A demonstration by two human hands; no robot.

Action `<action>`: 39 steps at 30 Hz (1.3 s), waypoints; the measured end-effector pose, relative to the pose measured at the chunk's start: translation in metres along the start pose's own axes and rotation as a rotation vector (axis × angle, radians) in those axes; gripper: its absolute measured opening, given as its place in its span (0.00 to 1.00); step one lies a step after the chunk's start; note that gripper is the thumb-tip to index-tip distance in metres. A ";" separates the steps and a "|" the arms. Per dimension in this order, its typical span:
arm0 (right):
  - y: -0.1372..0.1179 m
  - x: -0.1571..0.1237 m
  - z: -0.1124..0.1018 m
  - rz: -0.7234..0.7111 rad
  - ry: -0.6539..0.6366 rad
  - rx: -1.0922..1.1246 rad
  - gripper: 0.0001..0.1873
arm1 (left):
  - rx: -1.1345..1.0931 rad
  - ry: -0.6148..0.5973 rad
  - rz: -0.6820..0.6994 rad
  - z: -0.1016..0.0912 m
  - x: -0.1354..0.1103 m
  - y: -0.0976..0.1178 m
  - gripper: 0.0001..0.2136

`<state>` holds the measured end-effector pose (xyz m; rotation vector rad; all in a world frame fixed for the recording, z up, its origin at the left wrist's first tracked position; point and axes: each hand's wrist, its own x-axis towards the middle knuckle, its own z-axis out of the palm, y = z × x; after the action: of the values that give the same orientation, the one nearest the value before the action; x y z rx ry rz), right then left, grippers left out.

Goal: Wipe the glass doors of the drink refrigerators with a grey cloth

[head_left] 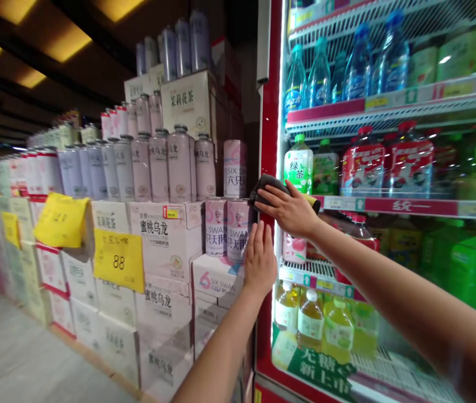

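Note:
My right hand (286,208) presses a dark grey cloth (266,182) against the left edge of a red-framed drinks fridge (268,129). A yellow and black edge shows beyond this hand; I cannot tell if it belongs to the cloth. Just below, my left hand (259,258) lies with its fingers stretched upward along the same frame, holding nothing. Behind the fridge glass, a green tea bottle (298,162) stands beside the cloth. Pink and white cans (238,221) stand close to the left of my hands.
Stacked drink cartons (164,240) line the left side, topped by rows of aluminium bottles (179,162). Yellow price signs (119,259) hang on the cartons. Several shelves of bottles fill the fridge, with red-labelled bottles (409,159) at mid height. Grey floor (19,358) lies at lower left.

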<state>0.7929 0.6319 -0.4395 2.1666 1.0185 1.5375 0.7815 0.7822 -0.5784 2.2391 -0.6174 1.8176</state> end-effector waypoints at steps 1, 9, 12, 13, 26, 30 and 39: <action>0.010 0.009 -0.004 0.004 0.013 -0.001 0.25 | -0.067 0.014 -0.018 0.005 0.019 0.000 0.36; 0.107 0.102 -0.052 -0.037 0.090 0.034 0.21 | -0.256 0.087 -0.263 0.021 0.180 0.005 0.30; 0.137 0.130 -0.073 -0.041 0.071 0.040 0.21 | -0.172 0.051 -0.280 0.014 0.222 0.008 0.32; 0.147 0.136 -0.079 -0.040 0.063 0.040 0.21 | -0.141 0.045 -0.278 0.012 0.234 0.009 0.32; 0.219 0.168 -0.137 0.173 0.210 0.036 0.36 | 0.074 -0.091 -0.021 -0.043 0.328 0.003 0.35; 0.228 0.186 -0.156 0.022 0.314 0.043 0.33 | 0.094 -0.005 0.105 -0.089 0.334 -0.011 0.32; 0.344 0.365 -0.226 0.062 0.169 -0.070 0.26 | -0.007 -0.050 0.215 -0.143 0.519 -0.067 0.33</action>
<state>0.7817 0.6061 0.1101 2.0669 0.9397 1.7830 0.7668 0.7971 -0.0361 2.2975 -0.9036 1.8539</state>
